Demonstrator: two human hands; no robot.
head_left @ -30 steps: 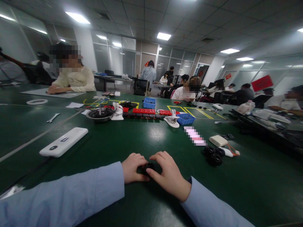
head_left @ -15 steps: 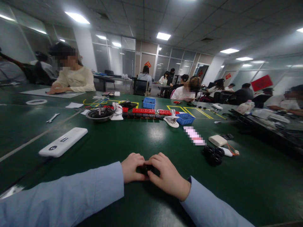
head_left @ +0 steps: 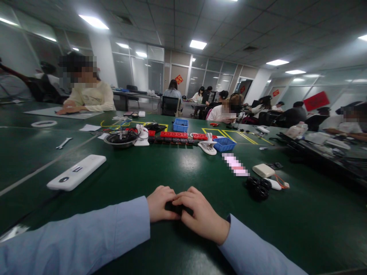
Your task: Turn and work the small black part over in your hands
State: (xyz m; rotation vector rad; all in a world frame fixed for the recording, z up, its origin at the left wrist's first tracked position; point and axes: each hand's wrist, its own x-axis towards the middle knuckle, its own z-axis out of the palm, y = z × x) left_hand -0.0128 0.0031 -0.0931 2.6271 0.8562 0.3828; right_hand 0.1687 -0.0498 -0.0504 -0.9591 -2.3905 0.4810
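Note:
My left hand (head_left: 159, 205) and my right hand (head_left: 203, 218) meet low over the green table (head_left: 160, 168), their fingertips touching or nearly so. Between them is a small black part (head_left: 173, 207), mostly hidden by my fingers, and its kind does not show. The fingers and thumb of my left hand close around its left side. My right hand curls over it from the right, with fingertips and thumb at its near right side. Several black wheels (head_left: 259, 187) lie together to the right of my hands.
On the left lie a white elongated device (head_left: 77, 172) and a wrench (head_left: 64, 143). Ahead are a metal bowl (head_left: 120, 141), red blocks (head_left: 174, 135), blue bins (head_left: 224, 144) and white clips (head_left: 208, 145). A beige box (head_left: 263, 170) sits at right. Other people work beyond.
My right fingers have shifted slightly left and over the black part, covering more of it. My left hand has stayed almost still.

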